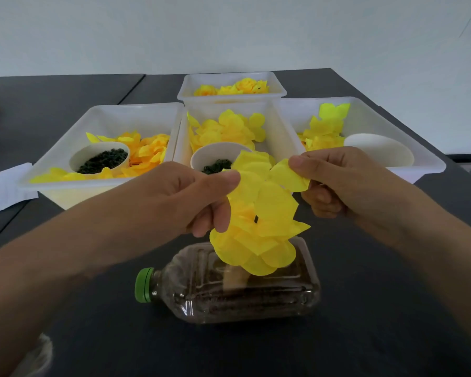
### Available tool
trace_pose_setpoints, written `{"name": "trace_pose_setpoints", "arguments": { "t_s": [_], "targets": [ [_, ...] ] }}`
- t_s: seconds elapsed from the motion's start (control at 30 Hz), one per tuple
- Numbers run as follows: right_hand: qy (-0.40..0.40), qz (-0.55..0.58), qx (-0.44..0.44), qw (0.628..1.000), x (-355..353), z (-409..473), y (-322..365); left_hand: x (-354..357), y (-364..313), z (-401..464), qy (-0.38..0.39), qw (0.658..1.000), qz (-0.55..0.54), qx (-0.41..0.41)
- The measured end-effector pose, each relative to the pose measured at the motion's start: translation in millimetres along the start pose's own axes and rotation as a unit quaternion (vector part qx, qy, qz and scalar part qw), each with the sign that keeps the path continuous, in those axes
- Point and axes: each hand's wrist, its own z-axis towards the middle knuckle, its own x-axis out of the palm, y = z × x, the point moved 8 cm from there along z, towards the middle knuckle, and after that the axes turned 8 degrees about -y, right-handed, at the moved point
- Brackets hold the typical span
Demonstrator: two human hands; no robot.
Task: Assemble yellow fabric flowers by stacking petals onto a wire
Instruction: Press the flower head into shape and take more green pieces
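- Grip status, left hand (201,197): I read the thumb and curled fingers pinched on the upper left edge of the yellow petal stack (259,221).
- Grip status, right hand (337,180): I read the thumb and forefinger pinched on 1 loose petal (288,175) at the upper right of the stack; the other fingers are curled under.
- Stack position: I see it held in the air between both hands, above a clear plastic bottle (229,289) that lies on its side on the dark bench (365,322), green cap (143,285) pointing left. The lowest petals overlap the bottle in the view; I cannot tell whether they touch it.
- Wire: I see only a small dark spot near the middle of the stack; I cannot confirm it is the wire.
- Behind the hands, I count 4 white trays. The left tray (106,115) holds yellow-orange petals and a paper cup (99,156) of dark green pieces.
- The middle tray (275,131) holds yellow petals and a second cup (215,156) with dark green pieces.
- The right tray (392,118) holds lighter yellow petals and a white bowl (381,151).
- The rear tray (229,80) holds yellow flowers.
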Motion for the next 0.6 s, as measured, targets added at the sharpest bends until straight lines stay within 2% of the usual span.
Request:
{"name": "trace_pose_setpoints", "arguments": {
  "t_s": [0.13, 0.6],
  "targets": [
    [-0.010, 0.001, 0.002, 1.000, -0.2, -0.5, 3.1, -5.4, -2.5, 0.8, -0.027, 1.000, -0.004, 0.001],
    [-0.026, -0.004, 0.038, 0.999, -6.3, -4.0, -4.7, 1.5, -9.9, 5.5, -0.042, 0.998, -0.040, 0.009]
  ]
}}
